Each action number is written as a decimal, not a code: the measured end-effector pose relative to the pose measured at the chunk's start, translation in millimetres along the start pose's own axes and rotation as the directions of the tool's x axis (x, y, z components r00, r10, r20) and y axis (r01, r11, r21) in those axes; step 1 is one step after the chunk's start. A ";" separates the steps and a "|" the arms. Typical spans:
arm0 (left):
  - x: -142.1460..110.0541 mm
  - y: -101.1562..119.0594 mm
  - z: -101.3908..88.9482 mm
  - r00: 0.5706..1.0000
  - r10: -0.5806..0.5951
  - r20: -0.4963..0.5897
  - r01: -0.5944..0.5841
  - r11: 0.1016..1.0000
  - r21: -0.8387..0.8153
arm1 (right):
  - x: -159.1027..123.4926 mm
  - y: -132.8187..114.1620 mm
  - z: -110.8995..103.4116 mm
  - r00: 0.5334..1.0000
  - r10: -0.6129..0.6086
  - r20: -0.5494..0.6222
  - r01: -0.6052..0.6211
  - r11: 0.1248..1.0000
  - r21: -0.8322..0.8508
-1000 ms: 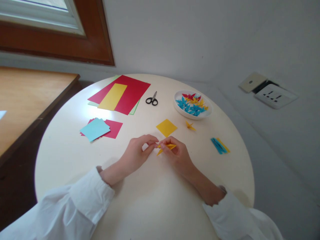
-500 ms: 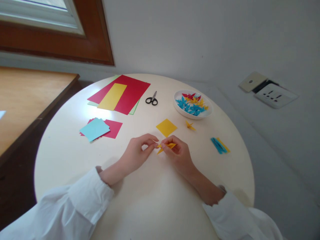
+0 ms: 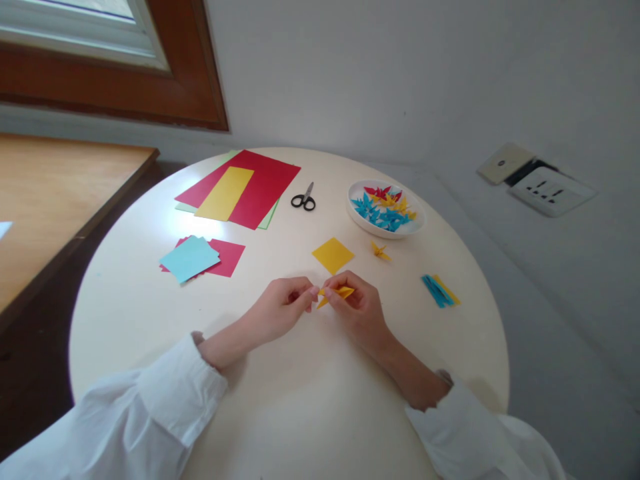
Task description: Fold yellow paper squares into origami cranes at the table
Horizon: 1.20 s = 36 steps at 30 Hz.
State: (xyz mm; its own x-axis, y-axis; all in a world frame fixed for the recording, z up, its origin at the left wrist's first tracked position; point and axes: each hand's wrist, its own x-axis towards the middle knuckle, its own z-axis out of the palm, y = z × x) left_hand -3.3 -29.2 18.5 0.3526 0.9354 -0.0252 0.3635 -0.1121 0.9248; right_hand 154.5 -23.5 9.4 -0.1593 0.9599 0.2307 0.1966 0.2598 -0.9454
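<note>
Above the middle of the white round table (image 3: pixel 280 393), my two hands meet at a small yellow origami crane (image 3: pixel 344 292), partly folded, with pointed ends. My right hand (image 3: pixel 357 310) pinches its body between thumb and fingers; one point sticks out below the thumb. At the crane's left end, my left hand (image 3: pixel 283 307) is closed, thumb pressed to the curled fingers, which cover the tip there. Just beyond the hands lies a yellow paper square (image 3: pixel 333 256). To its right rests another yellow origami crane (image 3: pixel 381 251) with spread wings.
A white dish (image 3: pixel 385 233) holds several red, yellow and blue cranes. Black-handled scissors (image 3: pixel 304 199) lie near the back. Large red sheets (image 3: pixel 273 177) and a stack of light blue squares (image 3: pixel 191 259) are on the left, folded blue strips (image 3: pixel 437 291) on the right.
My left hand's fingers have curled in and shifted slightly down, the raised forefinger now bent at the crane's left tip. My right hand keeps its pinch almost unmoved.
</note>
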 end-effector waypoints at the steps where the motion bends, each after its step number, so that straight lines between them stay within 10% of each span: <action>1: -0.1 -0.6 0.6 1.000 0.009 0.000 -0.009 1.000 0.016 | 0.0 0.2 0.1 1.000 -0.001 0.003 0.001 1.000 0.000; 36: 2.6 -1.4 0.6 0.999 -0.041 -0.006 0.039 0.978 -0.205 | 2.5 1.1 -4.1 0.999 0.042 -0.035 -0.041 0.999 0.022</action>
State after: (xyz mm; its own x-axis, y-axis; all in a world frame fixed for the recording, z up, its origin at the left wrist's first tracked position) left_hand -2.4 -26.9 16.9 0.3325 0.9411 -0.0610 0.1920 -0.0043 0.9814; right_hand 158.3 -20.3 9.9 -0.1171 0.9731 0.1986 0.1817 0.2176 -0.9590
